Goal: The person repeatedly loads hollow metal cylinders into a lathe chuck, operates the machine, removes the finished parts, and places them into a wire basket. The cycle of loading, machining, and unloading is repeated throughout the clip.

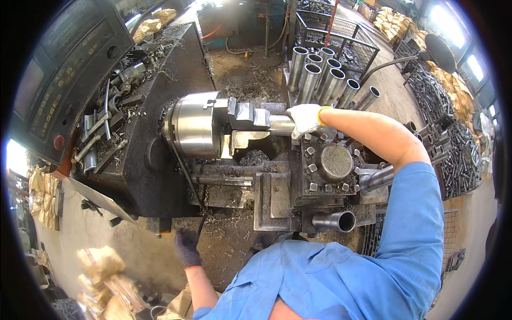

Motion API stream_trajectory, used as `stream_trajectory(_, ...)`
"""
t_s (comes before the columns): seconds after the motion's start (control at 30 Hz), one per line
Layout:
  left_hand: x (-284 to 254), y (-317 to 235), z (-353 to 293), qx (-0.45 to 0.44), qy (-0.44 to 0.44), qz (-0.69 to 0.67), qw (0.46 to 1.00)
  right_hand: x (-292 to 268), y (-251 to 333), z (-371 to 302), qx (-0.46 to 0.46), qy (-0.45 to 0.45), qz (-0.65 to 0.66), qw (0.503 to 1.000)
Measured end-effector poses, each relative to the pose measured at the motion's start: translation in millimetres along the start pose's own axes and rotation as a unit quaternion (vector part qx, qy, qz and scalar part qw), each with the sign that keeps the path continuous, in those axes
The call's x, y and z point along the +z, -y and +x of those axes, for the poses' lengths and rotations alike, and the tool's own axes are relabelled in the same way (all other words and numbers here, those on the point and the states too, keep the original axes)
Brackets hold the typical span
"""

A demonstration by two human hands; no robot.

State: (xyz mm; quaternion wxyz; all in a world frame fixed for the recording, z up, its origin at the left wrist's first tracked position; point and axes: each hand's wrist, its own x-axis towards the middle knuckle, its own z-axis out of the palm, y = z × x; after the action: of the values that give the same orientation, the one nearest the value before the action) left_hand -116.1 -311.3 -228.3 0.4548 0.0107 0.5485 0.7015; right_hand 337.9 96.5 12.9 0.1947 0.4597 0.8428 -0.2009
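My right hand [306, 120], in a white glove with a yellow cuff, is wrapped round the end of a shiny metal tube [281, 125]. The other end of that tube sits between the jaws [246, 114] of a lathe chuck [197, 125]. Just right of the hand stands the square tool post [335, 161], ringed with bolts. Lower down at the left, my left hand [188, 248] wears a dark glove with an orange cuff. It hangs below the lathe's headstock beside a thin dark rod [201, 226], its fingers loosely extended and holding nothing I can see.
Several upright metal tubes [310, 82] stand behind the tool post. One short tube [334, 221] lies in front of it. Tools and metal chips [109, 114] cover the headstock top. A lamp [440, 53] reaches in at the right. Wrapped bundles [101, 264] sit on the floor at lower left.
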Motion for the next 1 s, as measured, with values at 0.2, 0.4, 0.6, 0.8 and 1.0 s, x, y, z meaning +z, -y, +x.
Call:
stream_trajectory(0.2,-39.3,-35.8,43.9,0.056,-0.097,-0.087,0.99,-10.2,9.2,-25.6,-0.131,-0.116,0.08,0.981)
stream_trajectory(0.4,-62.7,-66.7,38.9,-0.058,0.146,-0.123,0.98,-11.5,6.1,-7.7,0.008,-0.01,0.051,0.999)
stream_trajectory(0.6,-59.1,-59.2,49.0,0.051,-0.036,0.033,0.998,-21.8,37.5,8.7,-0.071,-0.084,0.128,0.986)
stream_trajectory(0.8,2.0,-102.3,-17.8,0.278,-0.173,0.346,0.879,-61.5,78.7,-143.2,-0.03,-0.294,0.045,0.954)
stream_trajectory(1.0,175.7,-265.0,-66.8,0.755,-0.072,0.466,0.456,35.0,132.2,-312.3,-0.028,-0.553,0.223,0.802)
